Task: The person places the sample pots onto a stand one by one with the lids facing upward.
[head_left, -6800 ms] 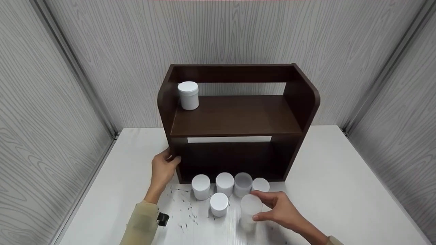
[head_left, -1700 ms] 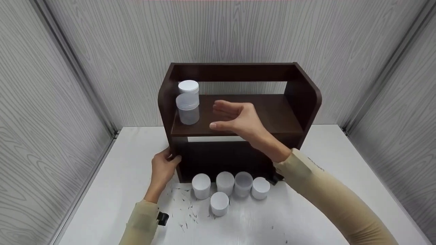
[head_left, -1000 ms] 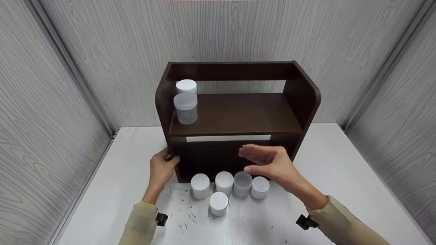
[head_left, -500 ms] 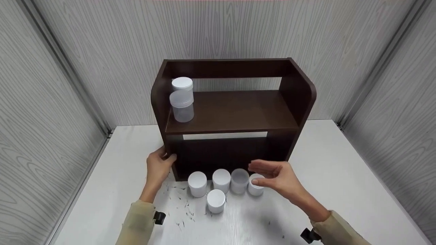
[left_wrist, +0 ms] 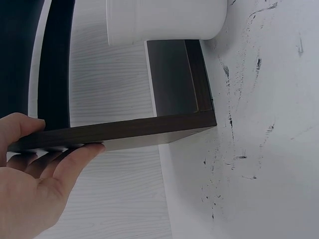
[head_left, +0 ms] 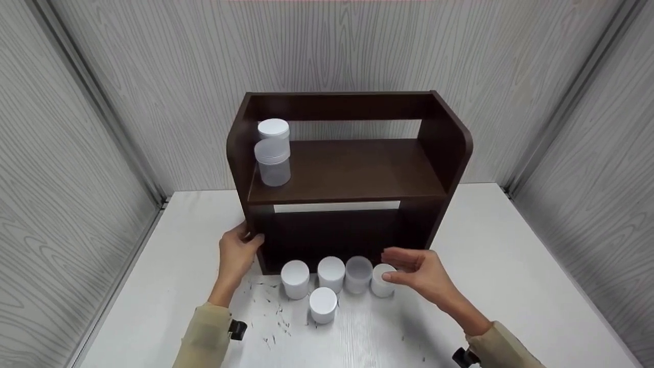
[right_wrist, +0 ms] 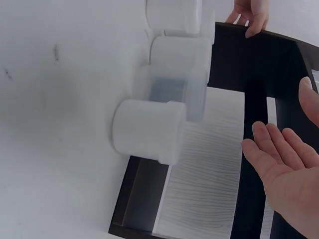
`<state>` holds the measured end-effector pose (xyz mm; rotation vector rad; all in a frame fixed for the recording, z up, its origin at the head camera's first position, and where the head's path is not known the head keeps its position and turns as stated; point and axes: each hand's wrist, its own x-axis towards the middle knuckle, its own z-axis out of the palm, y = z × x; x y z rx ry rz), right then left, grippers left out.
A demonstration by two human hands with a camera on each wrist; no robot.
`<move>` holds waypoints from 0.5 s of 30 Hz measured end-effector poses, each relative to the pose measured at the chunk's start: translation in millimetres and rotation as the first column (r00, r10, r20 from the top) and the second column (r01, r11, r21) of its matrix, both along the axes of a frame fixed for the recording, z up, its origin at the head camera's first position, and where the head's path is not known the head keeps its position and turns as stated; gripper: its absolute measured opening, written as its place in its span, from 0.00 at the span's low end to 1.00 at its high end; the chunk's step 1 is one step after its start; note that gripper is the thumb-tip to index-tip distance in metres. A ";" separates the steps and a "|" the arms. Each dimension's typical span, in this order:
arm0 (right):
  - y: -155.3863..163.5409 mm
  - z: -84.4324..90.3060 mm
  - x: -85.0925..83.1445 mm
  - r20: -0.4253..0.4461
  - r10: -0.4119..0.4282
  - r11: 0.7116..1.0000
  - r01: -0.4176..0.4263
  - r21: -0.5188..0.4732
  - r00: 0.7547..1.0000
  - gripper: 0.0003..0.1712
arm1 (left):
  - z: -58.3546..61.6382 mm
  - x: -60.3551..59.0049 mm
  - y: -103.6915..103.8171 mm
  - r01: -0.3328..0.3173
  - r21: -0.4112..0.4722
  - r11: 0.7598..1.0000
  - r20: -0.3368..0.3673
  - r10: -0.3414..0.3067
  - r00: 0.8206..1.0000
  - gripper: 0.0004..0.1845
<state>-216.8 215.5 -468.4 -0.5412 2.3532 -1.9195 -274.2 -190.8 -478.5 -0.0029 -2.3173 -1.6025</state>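
My left hand (head_left: 236,258) grips the left side panel of a dark brown two-tier shelf (head_left: 352,174); in the left wrist view its thumb and fingers (left_wrist: 79,158) pinch the panel's edge. My right hand (head_left: 429,278) is at the rightmost white lidded jar (head_left: 382,287), thumb overlapping its lid in the head view. Seen from the right wrist, the fingers (right_wrist: 279,149) are spread apart from that jar (right_wrist: 147,127), holding nothing. On the upper tier's left end, a translucent jar (head_left: 275,171) stands in front of a white jar (head_left: 274,128).
Along the shelf's front stand another translucent jar (head_left: 358,276) and white jars (head_left: 331,276), (head_left: 295,280), with one more white jar (head_left: 323,305) nearer the front. Dark scuffs mark the white table (head_left: 153,306). Wood-patterned panels (head_left: 337,46) enclose it.
My right hand has carried a translucent jar from the table to the upper tier, let go, and come back down to the rightmost white jar. The left hand keeps its grip.
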 end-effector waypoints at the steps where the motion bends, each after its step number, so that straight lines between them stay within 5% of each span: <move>1: 1.6 -2.0 -0.5 -0.002 -0.002 1.000 0.002 0.006 1.000 0.32 | 0.1 0.4 0.1 0.003 -0.001 1.000 -0.001 -0.003 1.000 0.28; 15: 16.6 -22.2 -9.2 -0.012 -0.070 0.992 0.071 0.105 0.997 0.34 | 0.5 0.6 -0.5 0.006 0.000 1.000 -0.009 -0.006 1.000 0.28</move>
